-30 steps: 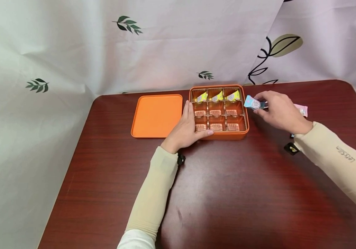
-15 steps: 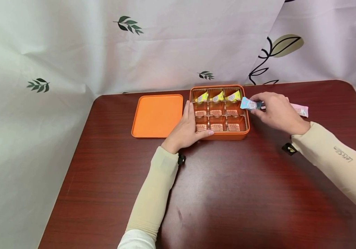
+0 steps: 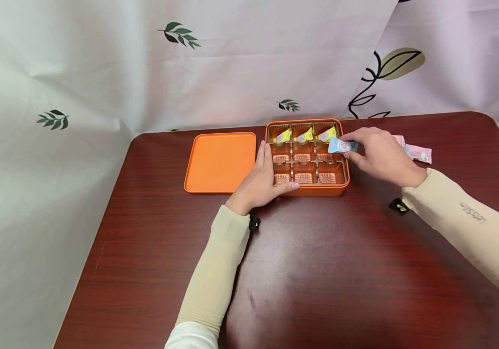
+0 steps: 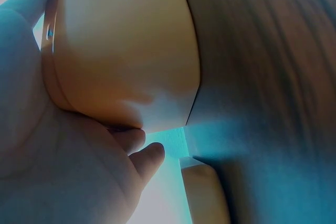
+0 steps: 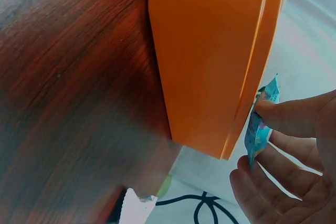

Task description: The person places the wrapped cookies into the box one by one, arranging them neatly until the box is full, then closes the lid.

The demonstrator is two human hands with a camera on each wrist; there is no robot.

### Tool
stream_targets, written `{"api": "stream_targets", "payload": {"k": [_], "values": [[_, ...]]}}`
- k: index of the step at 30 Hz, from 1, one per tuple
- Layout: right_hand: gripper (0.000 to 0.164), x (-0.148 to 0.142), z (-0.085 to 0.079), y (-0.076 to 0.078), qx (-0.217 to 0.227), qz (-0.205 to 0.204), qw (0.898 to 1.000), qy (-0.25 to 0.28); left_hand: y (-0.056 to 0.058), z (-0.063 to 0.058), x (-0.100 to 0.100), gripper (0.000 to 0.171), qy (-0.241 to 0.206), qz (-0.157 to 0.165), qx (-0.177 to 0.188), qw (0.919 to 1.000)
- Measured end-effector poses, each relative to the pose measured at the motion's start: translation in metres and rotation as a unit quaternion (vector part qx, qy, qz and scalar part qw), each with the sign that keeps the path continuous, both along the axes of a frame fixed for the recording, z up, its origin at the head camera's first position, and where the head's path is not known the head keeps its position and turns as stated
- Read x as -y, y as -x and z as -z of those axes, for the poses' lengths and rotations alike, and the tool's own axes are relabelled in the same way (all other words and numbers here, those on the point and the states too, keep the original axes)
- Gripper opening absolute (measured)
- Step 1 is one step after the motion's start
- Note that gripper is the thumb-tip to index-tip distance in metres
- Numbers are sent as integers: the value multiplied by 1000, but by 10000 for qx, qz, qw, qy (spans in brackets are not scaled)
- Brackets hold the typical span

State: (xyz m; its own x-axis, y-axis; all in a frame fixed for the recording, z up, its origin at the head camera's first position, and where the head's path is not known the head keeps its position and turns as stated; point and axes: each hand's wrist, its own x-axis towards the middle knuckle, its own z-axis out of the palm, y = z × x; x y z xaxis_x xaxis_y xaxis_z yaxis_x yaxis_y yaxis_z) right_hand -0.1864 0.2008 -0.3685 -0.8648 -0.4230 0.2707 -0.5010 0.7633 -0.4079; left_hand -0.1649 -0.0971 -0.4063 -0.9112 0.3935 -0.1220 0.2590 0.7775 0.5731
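Observation:
My right hand pinches a blue wrapped candy between thumb and fingers, over the right end of the box's middle row. In the right wrist view the blue candy stands close to the box's rim. The orange box has a brown divided insert in three rows. Yellow wrapped candies, one of them at the right, lie in the back row's three compartments. My left hand rests along the box's left side, fingers straight, thumb at the front rim. The left wrist view shows its palm against the orange wall.
An orange lid lies flat to the left of the box. Pink wrapped candies lie on the dark red wooden table, partly behind my right hand. A patterned white cloth hangs behind the table.
My right hand has moved left with the blue candy, from beside the box to over its right compartments. More of the pink candies shows behind it. My left hand stays in place.

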Motion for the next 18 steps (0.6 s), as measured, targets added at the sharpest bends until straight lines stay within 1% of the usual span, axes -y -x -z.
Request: {"api": "stream_targets", "payload": {"k": [4, 12, 18], "values": [[33, 3, -1, 0, -1, -83, 10000, -48, 0, 1, 0, 124, 11, -3, -11, 10000], [34, 10, -4, 1, 135, -171, 9995, -219, 0, 1, 0, 122, -49, -5, 50, 10000], [35, 12, -2, 2, 167, -288, 9991, -250, 1, 1, 0, 122, -55, 2, 46, 10000]]}}
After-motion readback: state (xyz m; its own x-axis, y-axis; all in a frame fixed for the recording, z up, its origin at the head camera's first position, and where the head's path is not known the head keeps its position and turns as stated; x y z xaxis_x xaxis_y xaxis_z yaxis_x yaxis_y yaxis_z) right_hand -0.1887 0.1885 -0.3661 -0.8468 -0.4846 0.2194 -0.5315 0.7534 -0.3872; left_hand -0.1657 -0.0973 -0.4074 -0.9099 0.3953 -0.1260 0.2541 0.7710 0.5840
